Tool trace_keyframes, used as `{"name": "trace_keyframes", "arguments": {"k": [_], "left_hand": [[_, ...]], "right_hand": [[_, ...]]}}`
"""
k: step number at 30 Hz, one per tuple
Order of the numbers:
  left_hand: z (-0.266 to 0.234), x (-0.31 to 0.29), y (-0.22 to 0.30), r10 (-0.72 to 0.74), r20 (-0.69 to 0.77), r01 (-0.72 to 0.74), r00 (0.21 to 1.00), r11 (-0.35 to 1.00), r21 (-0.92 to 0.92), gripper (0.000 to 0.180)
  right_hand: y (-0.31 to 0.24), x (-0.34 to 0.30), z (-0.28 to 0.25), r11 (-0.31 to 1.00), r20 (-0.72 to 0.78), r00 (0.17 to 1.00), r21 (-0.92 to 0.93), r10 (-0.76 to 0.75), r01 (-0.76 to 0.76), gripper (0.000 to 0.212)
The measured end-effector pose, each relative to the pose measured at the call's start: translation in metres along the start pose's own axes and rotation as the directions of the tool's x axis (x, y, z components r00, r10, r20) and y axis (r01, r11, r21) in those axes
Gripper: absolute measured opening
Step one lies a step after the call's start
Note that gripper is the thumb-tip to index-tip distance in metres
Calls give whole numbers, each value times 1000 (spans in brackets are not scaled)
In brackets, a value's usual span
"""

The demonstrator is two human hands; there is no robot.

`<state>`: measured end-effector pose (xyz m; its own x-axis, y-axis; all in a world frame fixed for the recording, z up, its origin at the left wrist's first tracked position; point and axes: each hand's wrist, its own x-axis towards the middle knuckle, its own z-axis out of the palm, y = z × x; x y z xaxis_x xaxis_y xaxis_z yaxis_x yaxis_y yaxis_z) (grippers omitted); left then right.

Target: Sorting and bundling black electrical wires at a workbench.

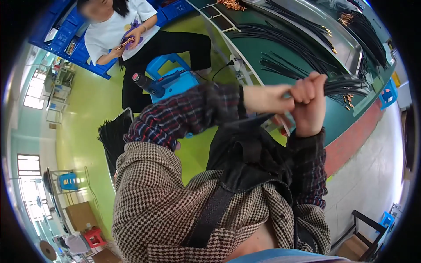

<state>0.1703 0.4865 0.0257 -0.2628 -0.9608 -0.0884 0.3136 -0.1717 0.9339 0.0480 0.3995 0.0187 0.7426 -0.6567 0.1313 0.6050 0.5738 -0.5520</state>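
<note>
Over the near edge of the green table (pixel 344 125), my right hand (pixel 310 105) is closed in a fist round a bundle of thin black cables (pixel 344 85). Its copper-coloured ends (pixel 348 101) hang to the right, above the tabletop. My left hand (pixel 280 100) presses against the right one with its fingers closed. What it grips is hidden and partly blurred. A dark, blurred strip (pixel 250 121) trails below my left wrist; I cannot tell what it is.
More black cable bundles (pixel 280 37) lie across the table, near a metal tray (pixel 351 59). Opposite sits a person (pixel 127 30) holding copper-coloured parts. A heat gun (pixel 153 84) rests on a blue stool (pixel 182 83). Left of me stands another black cable bundle (pixel 114 136).
</note>
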Motion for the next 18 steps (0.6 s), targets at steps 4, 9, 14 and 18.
{"name": "trace_keyframes", "arguments": {"k": [4,9,14,18], "left_hand": [[-15,4,-28,-142,84,145,986,989,-23,29],[-8,-3,-24,-190,68,180,979,975,127,19],[-43,5,-40,-64,464,264,884,887,-379,31],[-21,-7,-42,-145,-55,119,988,937,-328,47]], "right_hand": [[16,-2,41,953,-219,940,-211,-263,217,25],[-4,1,-10,994,-32,998,-101,-51,47,24],[13,3,-6,968,11,998,-241,-66,67,27],[-20,12,-16,973,-45,973,-62,-225,223,30]]}}
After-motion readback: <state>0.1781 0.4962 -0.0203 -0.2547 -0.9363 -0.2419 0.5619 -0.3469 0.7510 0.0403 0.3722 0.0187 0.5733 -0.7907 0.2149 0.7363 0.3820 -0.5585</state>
